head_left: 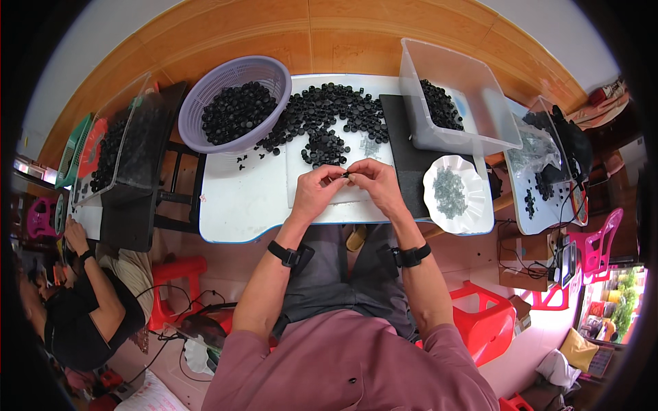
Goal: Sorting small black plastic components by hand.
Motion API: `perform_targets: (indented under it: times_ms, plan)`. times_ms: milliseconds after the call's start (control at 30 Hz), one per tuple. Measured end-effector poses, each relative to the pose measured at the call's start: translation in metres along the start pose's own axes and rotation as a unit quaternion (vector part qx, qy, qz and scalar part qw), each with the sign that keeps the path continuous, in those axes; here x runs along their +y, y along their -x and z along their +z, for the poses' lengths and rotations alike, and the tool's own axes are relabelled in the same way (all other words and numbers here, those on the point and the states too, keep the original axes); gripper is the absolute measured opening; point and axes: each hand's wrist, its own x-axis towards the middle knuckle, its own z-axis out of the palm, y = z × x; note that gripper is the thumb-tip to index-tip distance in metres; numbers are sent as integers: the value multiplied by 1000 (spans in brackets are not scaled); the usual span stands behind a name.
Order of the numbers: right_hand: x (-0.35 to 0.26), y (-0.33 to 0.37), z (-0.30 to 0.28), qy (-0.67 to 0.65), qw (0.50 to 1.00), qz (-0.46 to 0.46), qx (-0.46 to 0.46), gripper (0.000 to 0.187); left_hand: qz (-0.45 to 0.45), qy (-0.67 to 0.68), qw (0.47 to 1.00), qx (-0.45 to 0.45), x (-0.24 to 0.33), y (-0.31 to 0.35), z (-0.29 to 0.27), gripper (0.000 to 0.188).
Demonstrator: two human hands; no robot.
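Note:
My left hand [317, 193] and my right hand [376, 183] meet over the near middle of the white table. Between their pinched fingertips is a small black part [346, 175], mostly covered by the fingers, so its exact kind does not show. Just beyond the hands lies a small cluster of round black plastic pieces [325, 148], joined to a wide heap [329, 106] of the same pieces farther back. A few small clear pieces [371, 146] lie beyond my right hand. More clear pieces [449, 193] fill a white scalloped dish [468, 218] to the right.
A purple basket [194, 130] of black pieces stands at the back left, and a clear plastic bin [480, 103] with more at the back right. A dark mat [401, 147] lies under the bin. Red stools [483, 318] stand nearby. A person [103, 308] works at the left.

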Motion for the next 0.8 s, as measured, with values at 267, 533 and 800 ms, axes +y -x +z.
perform_targets:
  times_ms: [267, 533, 800]
  plan:
    - [4, 3, -2, 0, 999, -8, 33, 18, 26, -8, 999, 23, -4, 1, 3, 16]
    - [9, 6, -5, -7, 1000, -15, 19, 21, 49, -53, 997, 22, -4, 1, 3, 13]
    - [11, 7, -5, -14, 1000, -14, 18, 21, 24, -33, 999, 4, -5, 1, 1, 12]
